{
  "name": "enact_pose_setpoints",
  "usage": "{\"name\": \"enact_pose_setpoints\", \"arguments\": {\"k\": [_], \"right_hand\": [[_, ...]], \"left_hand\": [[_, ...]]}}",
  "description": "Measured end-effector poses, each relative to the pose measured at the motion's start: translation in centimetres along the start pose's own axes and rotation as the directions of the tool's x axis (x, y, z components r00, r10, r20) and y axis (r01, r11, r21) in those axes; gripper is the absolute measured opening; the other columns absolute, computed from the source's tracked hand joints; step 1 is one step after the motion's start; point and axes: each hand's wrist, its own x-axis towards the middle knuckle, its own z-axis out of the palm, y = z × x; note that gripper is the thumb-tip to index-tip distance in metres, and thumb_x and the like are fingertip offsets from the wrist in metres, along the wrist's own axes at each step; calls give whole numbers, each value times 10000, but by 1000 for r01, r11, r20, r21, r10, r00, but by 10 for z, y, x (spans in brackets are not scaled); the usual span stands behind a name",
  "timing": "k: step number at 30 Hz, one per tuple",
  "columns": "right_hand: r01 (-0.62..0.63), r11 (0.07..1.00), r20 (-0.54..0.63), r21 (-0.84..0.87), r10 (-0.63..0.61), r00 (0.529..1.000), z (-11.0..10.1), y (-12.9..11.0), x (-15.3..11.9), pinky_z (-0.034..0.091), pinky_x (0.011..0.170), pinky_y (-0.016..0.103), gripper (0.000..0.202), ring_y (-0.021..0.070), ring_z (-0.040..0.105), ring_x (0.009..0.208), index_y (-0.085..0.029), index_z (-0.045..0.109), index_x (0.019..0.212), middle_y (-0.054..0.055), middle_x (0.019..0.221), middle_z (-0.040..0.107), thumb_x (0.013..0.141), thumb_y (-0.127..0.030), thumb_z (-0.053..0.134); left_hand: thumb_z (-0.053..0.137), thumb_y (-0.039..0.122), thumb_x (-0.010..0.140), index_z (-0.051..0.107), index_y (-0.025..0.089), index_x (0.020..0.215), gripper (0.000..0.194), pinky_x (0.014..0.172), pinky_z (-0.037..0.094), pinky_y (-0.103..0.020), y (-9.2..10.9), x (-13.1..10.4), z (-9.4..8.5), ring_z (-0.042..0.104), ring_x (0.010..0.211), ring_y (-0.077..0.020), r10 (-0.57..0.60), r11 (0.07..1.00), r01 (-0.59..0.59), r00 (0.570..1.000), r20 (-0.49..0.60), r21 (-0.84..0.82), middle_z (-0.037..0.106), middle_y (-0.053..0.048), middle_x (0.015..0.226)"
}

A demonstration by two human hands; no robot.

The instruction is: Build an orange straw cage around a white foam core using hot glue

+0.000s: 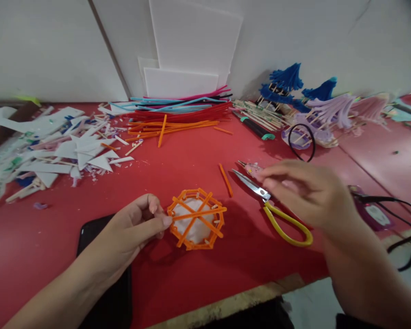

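My left hand [137, 228] pinches the left rim of a small round frame [221, 224] made of orange pipe cleaners and short wooden sticks. Orange strips cross over its top, and a white base shows beneath them. My right hand [304, 192] has thumb and fingertips closed together beside a pink tool [252, 169] with a metal tip; whether the fingers grip it or something small is hidden. Scissors [270, 201] with yellow handles lie just under that hand. A short orange pipe cleaner piece [226, 179] rests between the frame and the scissors.
White foam scraps [85, 148] litter the left side. Bundled pipe cleaners [185, 109], wooden sticks [260, 114] and a utility knife [255, 128] lie at the back. Blue and lilac roofed models [332, 107] stand back right. A black phone [119, 283] lies beneath my left forearm.
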Motion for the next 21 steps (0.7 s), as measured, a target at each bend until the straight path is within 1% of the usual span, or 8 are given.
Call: {"name": "enact_pose_setpoints", "arguments": {"k": [1, 2, 4, 6, 8, 11, 16, 21], "right_hand": [[16, 997, 51, 72, -20, 999, 6, -13, 0, 501, 650, 304, 88, 172, 652, 713, -218, 658, 886, 46, 824, 706, 877, -209, 571], [4, 990, 105, 143, -19, 994, 13, -23, 0, 486, 626, 285, 89, 155, 637, 680, -208, 653, 847, 36, 779, 694, 883, -211, 571], [-81, 965, 220, 249, 25, 975, 24, -34, 2, 459, 596, 257, 148, 125, 605, 641, -196, 641, 783, 17, 727, 665, 901, -235, 560], [-178, 937, 289, 301, 88, 953, 31, -36, 3, 426, 559, 235, 199, 102, 569, 614, -189, 635, 744, 2, 700, 639, 910, -265, 557], [-229, 918, 317, 323, 123, 940, 35, -36, 4, 403, 540, 220, 204, 87, 548, 608, -184, 645, 741, -8, 697, 629, 905, -278, 568], [-264, 900, 341, 347, 142, 929, 36, -37, 4, 404, 545, 204, 155, 80, 552, 627, -182, 671, 774, -10, 723, 644, 881, -269, 599], [-340, 868, 373, 361, 200, 906, 38, -40, 3, 356, 468, 187, 155, 59, 485, 536, -175, 674, 749, -24, 665, 613, 859, -265, 612], [-385, 851, 403, 357, 232, 885, 41, -38, 0, 372, 481, 184, 168, 65, 499, 550, -168, 657, 734, -24, 649, 602, 856, -272, 607]], "left_hand": [[833, 301, 607, 403, 196, 728, 458, 490, 387, -138, 1, 0, 1, 463, 543, -50, 2, 1000, -2, 1000, 4, 2, 530, 84, 614], [832, 303, 609, 400, 197, 726, 460, 488, 383, -137, 1, 0, 1, 456, 542, -50, 4, 1000, -4, 1000, 3, 4, 528, 84, 610], [828, 306, 617, 401, 198, 727, 454, 488, 382, -136, 1, 0, 1, 447, 543, -50, 10, 1000, -10, 1000, -4, 11, 526, 83, 609], [824, 306, 622, 410, 198, 728, 441, 484, 378, -135, 1, 0, 1, 436, 539, -48, 24, 999, -23, 1000, -14, 25, 521, 86, 611], [819, 303, 626, 416, 197, 724, 428, 483, 376, -134, 0, 0, 2, 432, 536, -45, 34, 999, -33, 999, -20, 42, 517, 89, 613], [802, 296, 650, 421, 196, 720, 400, 486, 373, -136, -2, 0, 2, 422, 526, -40, 36, 997, -35, 999, -20, 67, 512, 92, 610], [777, 310, 684, 430, 201, 734, 367, 471, 364, -144, -3, -3, 4, 390, 491, -33, 36, 994, -33, 999, -26, 108, 515, 95, 617], [765, 314, 699, 429, 201, 713, 355, 457, 359, -142, -3, -4, 5, 393, 493, -38, 62, 988, -62, 998, 7, 143, 503, 92, 607]]}}
